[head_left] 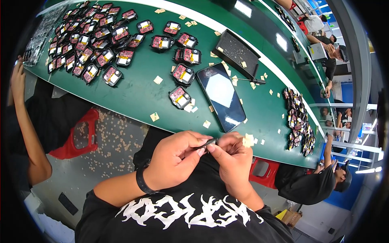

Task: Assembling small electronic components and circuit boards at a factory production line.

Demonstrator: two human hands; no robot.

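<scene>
Head view: the left hand (pixel 174 156) and right hand (pixel 236 162) meet, both pinching one small black part (pixel 210 143) between fingertips, by the near edge of the green surface (pixel 139 87). There lie one dark glossy screen (pixel 222 97), one black tray (pixel 237 52) and one screwdriver (pixel 259 81). Two heaps of circuit-board cases (pixel 112 75) overlap too much to count. White lettering spans the black shirt (pixel 186 210); print on the cases is too small to read.

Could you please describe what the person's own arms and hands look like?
The left hand and right hand are gloveless. A black band circles the left wrist; none shows on the right. The forearms come bare from the sleeves of a black shirt with large white print.
</scene>
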